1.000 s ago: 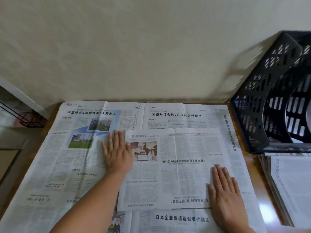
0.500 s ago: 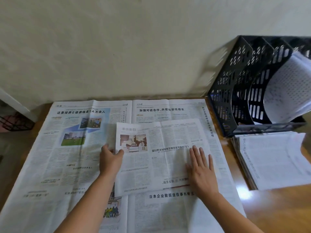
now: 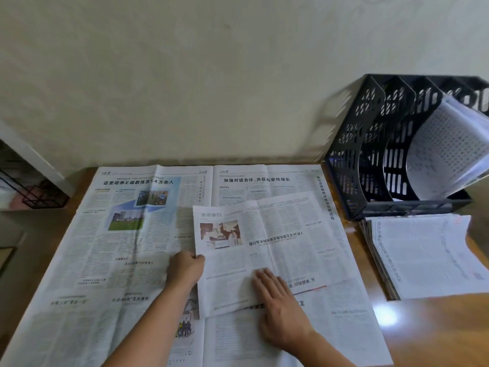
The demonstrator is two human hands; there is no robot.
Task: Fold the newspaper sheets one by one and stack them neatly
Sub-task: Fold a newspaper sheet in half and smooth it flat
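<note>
While a black file rack [image 3: 383, 144] and paper stack [image 3: 423, 255] crowd the table's [image 3: 434, 332] right side, our left hand [image 3: 185, 268] now pinches the folded sheet [image 3: 264, 250] on the open newspaper [image 3: 119, 247], our flat right hand [image 3: 280, 308] having slid leftward.

A home desk or office corner is suggested by a wooden table [image 3: 436, 329], a black mesh file organizer [image 3: 375, 144], and stacked newspapers [image 3: 423, 255].

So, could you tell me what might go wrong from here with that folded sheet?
1. The left hand grips only the folded sheet's left edge; lifting from there could let the fold sag open.
2. It lies on the open sheet, which a slide might drag or crease.
3. The stack is already fanned, so another sheet may land askew.
</note>
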